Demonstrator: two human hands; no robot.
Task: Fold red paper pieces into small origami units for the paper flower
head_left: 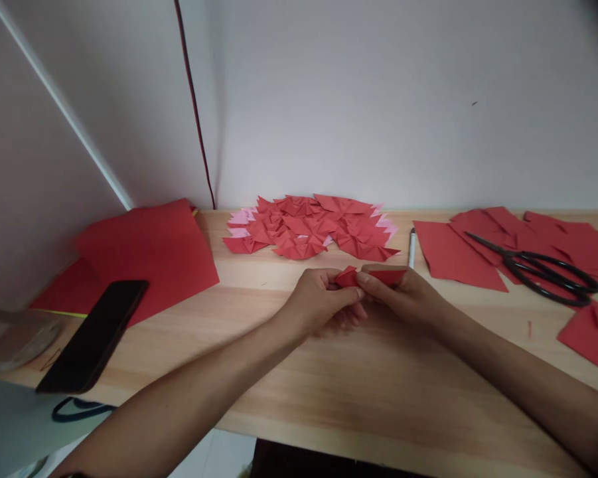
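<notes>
A small folded red paper piece [351, 275] is pinched between both hands just above the wooden table [328, 378]. My left hand [318, 302] grips its left end with thumb and fingers. Gripping the right end is my right hand [408, 295], whose fingers hide part of the paper. Behind the hands, near the wall, lies a heap of several folded red and pink paper pieces [311, 226].
Large red sheets [149, 252] and a black phone [94, 335] lie at the left. At the right are cut red squares [458, 255] with black scissors [542, 269] on them, and a pen [411, 247] beside them. A red cord [194, 99] runs down the wall.
</notes>
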